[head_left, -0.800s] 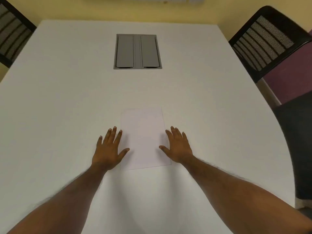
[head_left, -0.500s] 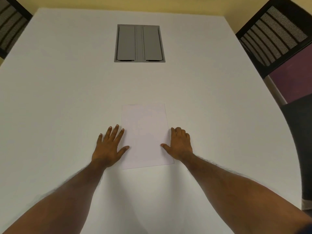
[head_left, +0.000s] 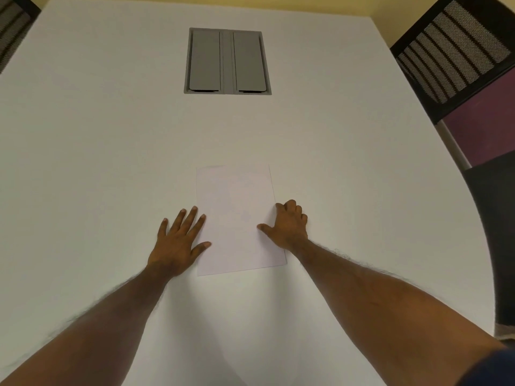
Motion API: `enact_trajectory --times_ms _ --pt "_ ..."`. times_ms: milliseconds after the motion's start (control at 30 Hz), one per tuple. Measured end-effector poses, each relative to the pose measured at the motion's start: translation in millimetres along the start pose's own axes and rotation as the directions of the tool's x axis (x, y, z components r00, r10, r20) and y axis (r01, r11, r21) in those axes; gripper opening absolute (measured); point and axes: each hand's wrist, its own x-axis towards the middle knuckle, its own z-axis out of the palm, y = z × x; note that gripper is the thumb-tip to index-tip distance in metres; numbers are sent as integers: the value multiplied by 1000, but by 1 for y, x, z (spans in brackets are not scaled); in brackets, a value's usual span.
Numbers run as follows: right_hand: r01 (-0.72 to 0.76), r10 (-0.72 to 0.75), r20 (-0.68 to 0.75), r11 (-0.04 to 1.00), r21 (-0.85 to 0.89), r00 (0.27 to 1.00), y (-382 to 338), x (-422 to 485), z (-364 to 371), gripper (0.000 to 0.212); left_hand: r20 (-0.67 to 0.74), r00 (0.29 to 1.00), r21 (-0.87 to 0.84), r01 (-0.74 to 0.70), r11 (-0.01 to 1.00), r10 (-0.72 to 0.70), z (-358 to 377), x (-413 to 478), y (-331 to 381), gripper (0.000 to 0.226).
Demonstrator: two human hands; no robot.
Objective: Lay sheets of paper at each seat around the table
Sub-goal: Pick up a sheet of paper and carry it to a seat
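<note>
White paper [head_left: 235,215] lies flat on the white table [head_left: 97,140] in front of me; I cannot tell whether it is one sheet or a thin stack. My left hand [head_left: 178,243] rests flat beside its left edge, fingers spread, thumb touching the paper. My right hand [head_left: 287,227] sits at the right edge with its fingers curled under at the paper's side and the thumb lying on top of the paper.
A grey cable hatch [head_left: 227,61] with two flaps is set into the table's middle. A black mesh-back chair [head_left: 454,54] stands at the right, another chair [head_left: 14,26] at the far left corner. A dark seat [head_left: 496,218] is at the right edge.
My right hand's fingers have curled from flat and spread to bent at the paper's right edge. The view has tilted down and closer. The left hand stays flat.
</note>
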Motion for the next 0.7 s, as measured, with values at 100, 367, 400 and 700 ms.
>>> enact_trajectory --times_ms 100,367,400,700 --pt "-83 84 -5 990 117 996 -8 4 -1 70 -7 1000 9 2 1000 -2 0 0 0 78" --pt "-130 177 -93 918 376 980 -10 9 2 25 -21 1000 -21 -8 1000 8 0 -1 -1 76" --pt "-144 193 -74 894 424 978 -9 9 2 24 -23 1000 -21 -11 1000 10 -1 -1 -1 76" --pt "-138 202 -20 736 663 979 0 4 -6 27 68 997 -201 37 979 -24 -25 2 -3 92"
